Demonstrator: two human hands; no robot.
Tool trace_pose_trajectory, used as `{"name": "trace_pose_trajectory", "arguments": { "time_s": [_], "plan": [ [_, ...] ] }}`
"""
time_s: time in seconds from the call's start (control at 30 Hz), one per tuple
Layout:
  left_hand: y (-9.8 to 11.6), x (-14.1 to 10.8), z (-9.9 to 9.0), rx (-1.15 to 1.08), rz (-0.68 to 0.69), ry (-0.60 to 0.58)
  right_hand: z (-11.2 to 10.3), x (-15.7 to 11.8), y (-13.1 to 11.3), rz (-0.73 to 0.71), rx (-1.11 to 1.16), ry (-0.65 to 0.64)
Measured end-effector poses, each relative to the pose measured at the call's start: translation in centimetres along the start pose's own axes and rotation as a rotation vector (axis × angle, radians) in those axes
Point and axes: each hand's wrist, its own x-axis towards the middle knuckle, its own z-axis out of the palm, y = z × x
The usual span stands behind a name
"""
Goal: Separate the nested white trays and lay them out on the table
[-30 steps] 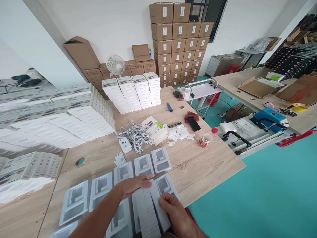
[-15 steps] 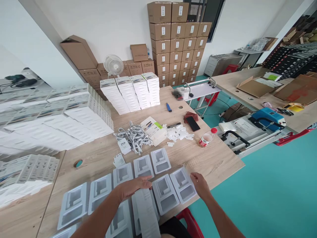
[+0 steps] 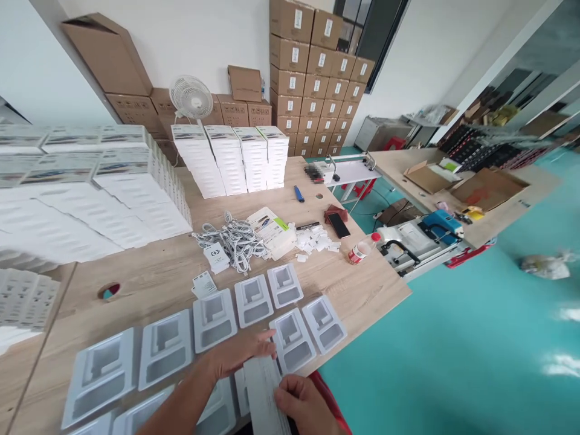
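A long stack of thin white pieces [image 3: 263,396] stands upright near the table's front edge. My left hand [image 3: 242,351] rests against its top end, with the fingers pressed round it. At the stack's right side, my right hand [image 3: 301,399] has its thumb and curled fingers pinched on its edge. Grey-white plastic trays with moulded compartments lie in two rows on the table; one tray [image 3: 293,361] is just right of the stack, another [image 3: 333,345] beyond it. A further tray [image 3: 199,344] sits left of my left hand. The compartments that show hold nothing.
Coiled grey cables [image 3: 244,238], white cards [image 3: 203,284], small white parts [image 3: 317,237], a phone [image 3: 338,225] and a bottle [image 3: 362,249] lie behind the trays. Stacks of white boxes [image 3: 131,181] stand at the left. A blue cutter [image 3: 299,194] lies farther back.
My right hand has moved left from beside the rightmost front tray to the white stack and closed on its edge. My left hand stays at the stack's top. The view has turned to the right.
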Motion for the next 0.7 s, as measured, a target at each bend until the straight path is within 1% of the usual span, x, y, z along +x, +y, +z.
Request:
{"name": "trace_pose_trajectory", "arguments": {
  "time_s": [0.1, 0.17, 0.3, 0.43, 0.6, 0.63, 0.7],
  "plan": [
    [-0.4, 0.9, 0.7, -0.009, 0.021, -0.049, -0.9, -0.7, 0.0, -0.009, 0.055, 0.041],
    [-0.3, 1.4, 0.8, -0.007, 0.032, -0.06, -1.3, -1.0, -0.2, -0.022, 0.066, 0.037],
    [0.5, 2.2, 0.7, -0.012, 0.039, -0.057, -2.7, -0.3, -1.2, -0.023, 0.054, 0.027],
    [2.5, 3.5, 1.3, -0.03, 0.028, -0.016, -5.2, 1.0, -3.3, -0.053, 0.033, 0.0],
    [5.9, 6.2, 2.5, -0.011, -0.004, 0.049, -8.6, 2.3, -6.2, -0.027, 0.163, -0.057],
    [6.5, 6.7, 2.7, -0.009, -0.014, 0.059, -9.4, 2.6, -7.0, -0.032, 0.197, -0.045],
    [7.4, 7.8, 2.8, -0.016, -0.033, 0.078, -11.6, 3.2, -8.7, -0.061, 0.247, 0.021]
  ]
}}
